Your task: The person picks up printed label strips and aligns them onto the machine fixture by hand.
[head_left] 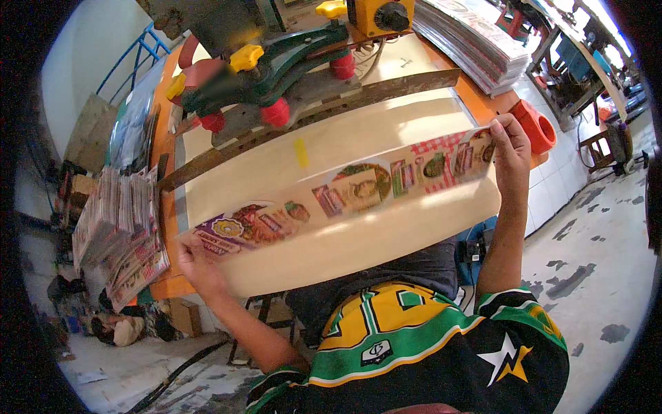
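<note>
A long glossy printed strip with food pictures stretches between my two hands above the cream worktop. My left hand pinches its left end, near a purple and yellow printed logo. At the other end, my right hand grips the upper right corner between thumb and fingers. The strip slants upward to the right and looks slightly blurred. Beyond it, a rusty metal bar lies across the worktop, with a short piece of yellow tape just in front of it.
Behind the bar stands a dark green machine frame with yellow knobs and red feet. Stacks of printed sheets stand at left and at far right. An orange tape roll sits by the right edge. A person is low at left.
</note>
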A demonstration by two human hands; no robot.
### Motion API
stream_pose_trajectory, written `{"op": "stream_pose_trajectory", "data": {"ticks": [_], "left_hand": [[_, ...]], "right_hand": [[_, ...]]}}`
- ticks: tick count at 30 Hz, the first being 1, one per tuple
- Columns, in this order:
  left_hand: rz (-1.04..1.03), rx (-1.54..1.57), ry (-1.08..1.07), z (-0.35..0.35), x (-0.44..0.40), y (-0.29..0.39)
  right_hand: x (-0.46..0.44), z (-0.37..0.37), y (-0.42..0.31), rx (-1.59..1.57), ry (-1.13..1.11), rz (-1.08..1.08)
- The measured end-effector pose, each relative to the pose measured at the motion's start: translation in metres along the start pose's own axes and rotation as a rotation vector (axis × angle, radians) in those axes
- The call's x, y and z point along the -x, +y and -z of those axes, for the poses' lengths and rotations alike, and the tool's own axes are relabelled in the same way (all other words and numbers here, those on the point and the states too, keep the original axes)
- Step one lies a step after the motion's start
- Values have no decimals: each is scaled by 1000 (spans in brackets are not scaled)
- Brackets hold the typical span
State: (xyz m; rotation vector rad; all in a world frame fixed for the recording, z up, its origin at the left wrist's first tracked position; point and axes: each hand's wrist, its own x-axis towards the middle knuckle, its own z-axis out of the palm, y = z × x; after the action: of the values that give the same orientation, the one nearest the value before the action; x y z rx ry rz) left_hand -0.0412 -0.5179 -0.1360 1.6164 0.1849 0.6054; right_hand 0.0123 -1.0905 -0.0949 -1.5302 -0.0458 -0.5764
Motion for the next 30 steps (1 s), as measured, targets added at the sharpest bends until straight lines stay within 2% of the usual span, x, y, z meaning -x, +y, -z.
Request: {"op": "stream_pose_trajectory", "data": {"ticks": [1,2,4,9,12,16,22,26,30], "left_hand": [[115,193,23,0,1,5],[116,195,28,5,0,8],[187,214,-131,21,-8,14],[210,329,-206,35,-14,38],[231,368,-222,33,-13,41],[250,381,-151,22,-10,42],[303,489,-153,11,1,46],[318,454,-142,24,-2,35],[327,437,-241,22,-3,39]], "right_hand": [[0,0,-4,6,-17,-33],[0,-1,-10,8,-22,-33],[3,-2,-25,-41,-104,-166],[11,-10,-50,-200,-79,-286],[16,-13,-58,-260,-162,-374],[20,-10,-62,-251,-172,-396],[19,-6,-64,-252,-151,-394],[19,-4,-60,-237,-138,-398],[20,1,-55,-215,-137,-429]]}}
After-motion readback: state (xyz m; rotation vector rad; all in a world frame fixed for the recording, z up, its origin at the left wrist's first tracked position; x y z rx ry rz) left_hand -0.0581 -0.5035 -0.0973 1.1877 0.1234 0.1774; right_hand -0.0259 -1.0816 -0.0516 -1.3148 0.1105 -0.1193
